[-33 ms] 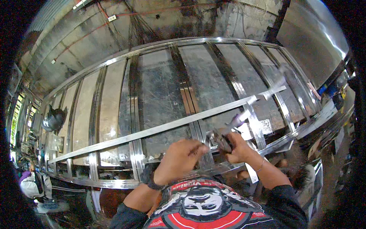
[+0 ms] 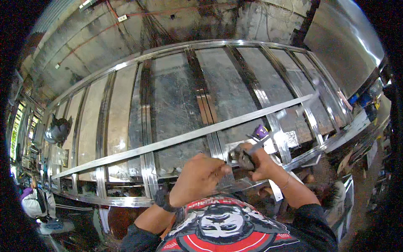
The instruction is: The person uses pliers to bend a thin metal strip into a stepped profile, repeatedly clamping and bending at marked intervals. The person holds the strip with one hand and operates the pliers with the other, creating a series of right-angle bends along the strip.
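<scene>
My right hand point(image 2: 261, 161) is closed around a rounded dark and silver tool point(image 2: 242, 158), whose kind I cannot make out. Just left of it, my left hand point(image 2: 200, 176) has its fingers curled and the fingertips pinched; whatever they may hold is hidden. Beyond both hands, a long flat silver bar point(image 2: 180, 139) lies slanted across a metal frame point(image 2: 147, 170). A smeared pale strip point(image 2: 302, 110) shows near the bar's right end; whether it joins the tool is unclear. A small purple roundish object point(image 2: 261, 132) sits just past my right hand.
The wide frame has several shiny crossbars over grey sheet panels point(image 2: 176, 84). A dark spiky-topped object point(image 2: 58, 129) rests at its left end. A stained wall point(image 2: 201, 21) rises behind, and a large shiny sheet point(image 2: 344, 46) leans at the right. Another person point(image 2: 37, 203) is at the lower left.
The smeared strip has shifted, and the purple object shows more clearly. Both hands have barely moved.
</scene>
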Available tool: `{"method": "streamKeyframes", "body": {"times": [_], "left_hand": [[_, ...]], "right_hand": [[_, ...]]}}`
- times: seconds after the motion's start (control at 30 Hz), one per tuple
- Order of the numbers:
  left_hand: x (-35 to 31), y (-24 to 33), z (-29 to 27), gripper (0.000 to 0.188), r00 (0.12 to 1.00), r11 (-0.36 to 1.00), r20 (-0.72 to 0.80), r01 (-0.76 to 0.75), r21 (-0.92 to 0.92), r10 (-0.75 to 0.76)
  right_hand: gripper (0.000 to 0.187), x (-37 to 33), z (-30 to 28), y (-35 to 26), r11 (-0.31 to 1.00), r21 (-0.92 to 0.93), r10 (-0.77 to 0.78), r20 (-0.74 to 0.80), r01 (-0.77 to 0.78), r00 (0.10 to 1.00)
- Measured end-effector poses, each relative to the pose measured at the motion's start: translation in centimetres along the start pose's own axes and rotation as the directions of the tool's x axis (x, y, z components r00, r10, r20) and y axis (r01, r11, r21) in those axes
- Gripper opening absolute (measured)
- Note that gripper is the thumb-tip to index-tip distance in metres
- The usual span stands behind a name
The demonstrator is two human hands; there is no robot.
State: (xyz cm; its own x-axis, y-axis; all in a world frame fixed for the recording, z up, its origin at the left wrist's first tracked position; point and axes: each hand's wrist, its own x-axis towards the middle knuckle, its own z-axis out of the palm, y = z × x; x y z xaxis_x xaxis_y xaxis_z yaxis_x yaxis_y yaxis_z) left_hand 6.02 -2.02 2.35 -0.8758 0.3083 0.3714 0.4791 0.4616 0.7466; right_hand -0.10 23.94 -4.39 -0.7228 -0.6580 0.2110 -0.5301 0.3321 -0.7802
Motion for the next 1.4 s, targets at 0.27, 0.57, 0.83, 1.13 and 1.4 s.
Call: {"method": "streamKeyframes", "body": {"times": [0.27, 0.57, 0.83, 1.13, 1.4], "left_hand": [[-0.9, 2.4, 0.0, 0.022, 0.966, 0.937, 0.105, -0.256, 0.239, 0.237], [-0.9, 2.1, 0.2, 0.032, 0.945, 0.925, 0.029, -0.324, 0.198, 0.325], [-1.1, 1.8, 0.5, 0.03, 0.948, 0.927, -0.013, -0.308, 0.213, 0.318], [-0.7, 1.6, 0.1, 0.026, 0.949, 0.939, -0.051, -0.3, 0.166, 0.312], [-1.3, 1.9, 0.7, 0.025, 0.955, 0.929, -0.02, -0.283, 0.238, 0.296]], "right_hand": [[0.064, -0.3, -1.0, -0.4, 0.992, 0.126, -0.005, 0.067, -0.003, 0.998], [0.081, 0.8, -1.8, 0.4, 0.984, -0.023, -0.174, 0.02, 0.174, 0.985], [0.081, 0.6, -0.6, 1.2, 0.965, 0.023, -0.258, -0.073, 0.26, 0.963], [0.071, 0.8, -1.3, 0.7, 0.986, 0.079, -0.147, -0.018, 0.147, 0.989], [0.07, -1.0, -0.9, 1.2, 1.0, 0.012, -0.018, 0.057, 0.017, 0.998]]}}
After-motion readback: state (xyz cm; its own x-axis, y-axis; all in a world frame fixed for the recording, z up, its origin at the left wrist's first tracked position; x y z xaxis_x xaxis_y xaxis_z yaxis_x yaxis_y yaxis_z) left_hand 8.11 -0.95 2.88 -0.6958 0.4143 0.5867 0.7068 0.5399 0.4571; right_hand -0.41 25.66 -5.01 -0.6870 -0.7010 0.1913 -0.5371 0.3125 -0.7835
